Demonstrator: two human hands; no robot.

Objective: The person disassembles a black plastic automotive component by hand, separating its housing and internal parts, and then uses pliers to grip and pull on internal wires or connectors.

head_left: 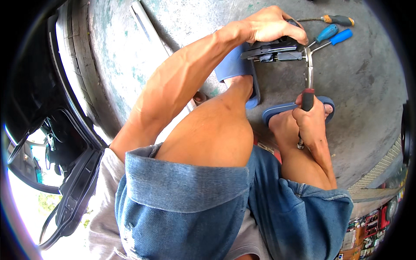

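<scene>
My left hand [279, 27] reaches across the floor and closes over a dark mechanical part [271, 51] with flat black plates and a grey block. In my right hand [311, 119] is a metal hand tool [309, 78] with a black-and-red grip. The tool's far metal end meets the right side of the dark part; its near end sticks out below my fist. I cannot tell the exact kind of tool or part. Beside them lie two blue-handled screwdrivers [341, 37] and an orange-and-black handled tool [339, 20], its shaft running toward my left hand.
My feet, in blue sandals [277, 108], flank the work on the concrete floor [364, 95]. A long pale metal bar [149, 28] lies at the upper left. A black vehicle with a side mirror [41, 151] stands at my left. Mixed items [368, 232] fill the lower right.
</scene>
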